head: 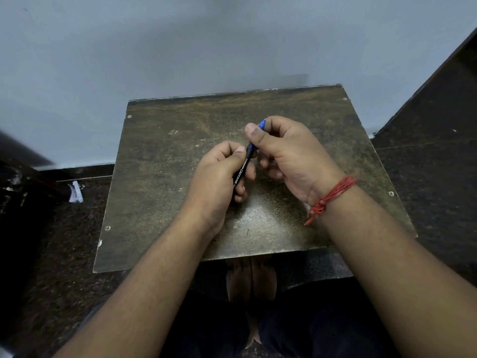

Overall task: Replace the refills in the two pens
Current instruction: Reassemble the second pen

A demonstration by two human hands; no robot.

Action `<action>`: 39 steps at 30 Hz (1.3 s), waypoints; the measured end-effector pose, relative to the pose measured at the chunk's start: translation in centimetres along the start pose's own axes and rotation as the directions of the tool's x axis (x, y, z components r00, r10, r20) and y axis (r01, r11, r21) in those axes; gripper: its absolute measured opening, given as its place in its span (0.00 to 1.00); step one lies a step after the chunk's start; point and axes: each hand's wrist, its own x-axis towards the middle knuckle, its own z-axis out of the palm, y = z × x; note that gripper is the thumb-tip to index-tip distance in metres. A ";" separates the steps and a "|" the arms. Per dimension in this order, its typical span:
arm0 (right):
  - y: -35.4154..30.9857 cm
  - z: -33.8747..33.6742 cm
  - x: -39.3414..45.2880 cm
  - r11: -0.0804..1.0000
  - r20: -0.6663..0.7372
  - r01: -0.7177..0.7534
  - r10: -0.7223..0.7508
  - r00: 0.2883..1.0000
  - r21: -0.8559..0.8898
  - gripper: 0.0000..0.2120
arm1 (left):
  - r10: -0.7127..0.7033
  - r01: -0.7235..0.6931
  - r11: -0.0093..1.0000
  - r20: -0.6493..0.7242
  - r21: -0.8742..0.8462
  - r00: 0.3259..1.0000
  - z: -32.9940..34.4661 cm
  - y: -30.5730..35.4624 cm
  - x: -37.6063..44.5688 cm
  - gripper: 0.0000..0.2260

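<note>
Both hands are holding one pen above the small table.

I am seeing the left hand (pixel 219 177) curling its fingers round the black barrel of the pen (pixel 244 166), which is printed with white lettering, and its thumb is pressing on the barrel near the far end. The right hand (pixel 286 153) is pinching the blue far part of the same pen between thumb and curled fingers, with the blue tip poking out just beyond them. The pen is tilting from near-left up to far-right, sitting between the two hands over the middle of the worn brown table (pixel 160 177). A red thread band (pixel 333 195) is wrapping the right wrist. On the dark floor to the left, a crumpled white scrap (pixel 75 193) is lying near the table. I cannot tell where the second pen or the refills are.
</note>
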 end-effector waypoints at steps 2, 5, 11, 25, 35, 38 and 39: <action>0.2 0.2 0.1 0.998 -0.015 0.008 -0.009 1.000 -0.056 0.13 | 0.000 0.000 1.000 -0.002 0.004 1.000 0.0 0.0 0.0 0.07; 0.2 -0.1 0.0 0.994 -0.020 0.031 -0.033 0.999 -0.107 0.13 | 0.002 -0.002 1.000 -0.003 0.004 1.000 0.0 0.0 0.0 0.07; -0.1 -0.7 0.0 0.999 0.011 0.039 -0.039 0.999 0.015 0.04 | 0.002 -0.002 1.000 -0.024 0.003 1.000 -0.1 -0.1 0.1 0.08; 0.1 -0.6 0.2 0.999 0.016 0.040 -0.040 0.999 0.009 0.05 | 0.014 -0.014 1.000 -0.035 0.001 0.999 -0.1 -0.3 0.2 0.07; 0.0 -0.8 0.1 0.998 0.015 0.043 -0.044 0.999 0.051 0.07 | 0.014 -0.014 1.000 -0.036 0.009 0.999 -0.2 -0.2 0.2 0.07; 0.1 -0.7 0.1 0.998 0.033 0.039 -0.041 0.999 0.054 0.05 | 0.014 -0.013 1.000 -0.036 0.013 0.999 -0.2 -0.2 0.1 0.07; 0.1 -0.6 0.2 0.998 0.020 0.029 -0.030 0.999 0.052 0.04 | 0.014 -0.013 1.000 -0.032 0.012 0.999 -0.2 -0.2 0.1 0.07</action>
